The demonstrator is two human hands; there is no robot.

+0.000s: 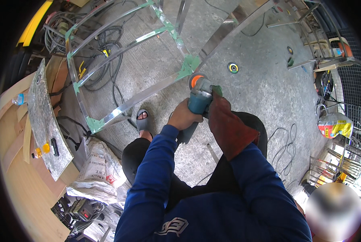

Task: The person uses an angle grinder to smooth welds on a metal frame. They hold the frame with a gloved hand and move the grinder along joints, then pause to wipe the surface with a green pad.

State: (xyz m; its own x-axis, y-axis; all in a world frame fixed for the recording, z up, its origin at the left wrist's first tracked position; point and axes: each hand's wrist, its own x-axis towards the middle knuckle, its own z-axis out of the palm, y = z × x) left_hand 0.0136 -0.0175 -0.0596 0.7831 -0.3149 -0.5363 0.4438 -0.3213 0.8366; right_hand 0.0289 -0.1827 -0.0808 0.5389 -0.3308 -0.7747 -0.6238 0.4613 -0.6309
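Observation:
An angle grinder (pixel 199 101) with a teal body and an orange disc is held in front of me. My bare left hand (pixel 184 114) is wrapped round its body from the left. My right hand (pixel 224 120), in a red work glove, grips it from the right, beside the grey head; a green patch shows at the glove's far end. The disc lies close to the corner of a shiny metal frame (pixel 138 94). Green tape (pixel 188 65) covers that corner and the frame's other joints. I cannot tell whether the disc touches the metal.
On the concrete floor lies a loose round disc (pixel 233 67). Coiled cables (pixel 112 52) run under the frame. To the left are a worn metal sheet (pixel 49 121), wooden boards (pixel 25 193) and a white sack (pixel 97 165). Metal racks (pixel 329 60) stand at the right.

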